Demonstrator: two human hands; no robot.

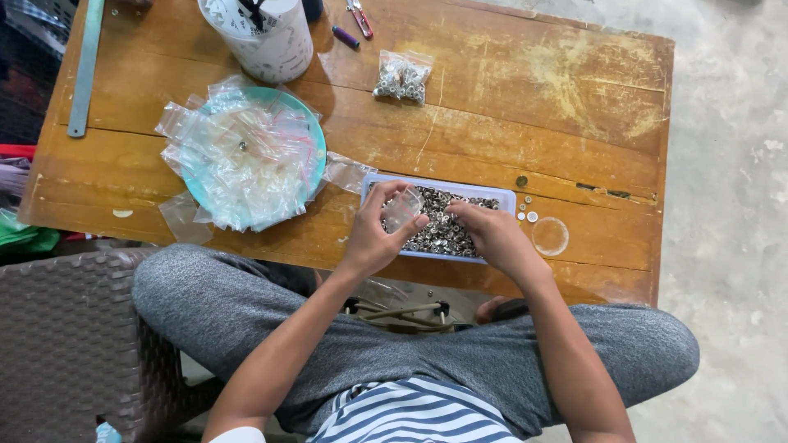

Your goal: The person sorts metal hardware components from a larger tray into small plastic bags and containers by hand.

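Observation:
A pale blue shallow tray (507, 197) full of small metal rings sits on the wooden table (492, 98) near its front edge. My left hand (373, 234) holds a small clear plastic bag (402, 209) over the tray's left end. At the tray's middle my right hand (488, 234) rests on the rings, its fingers pinched together in the pile; whether they hold any rings is hidden.
A teal plate (316, 135) heaped with empty clear bags lies to the left. A filled bag of rings (402, 78), a white bucket (271, 41), a metal ruler (86, 66), scissors (359, 18) and a few loose rings (527, 215) are on the table. A woven chair (66, 344) stands at left.

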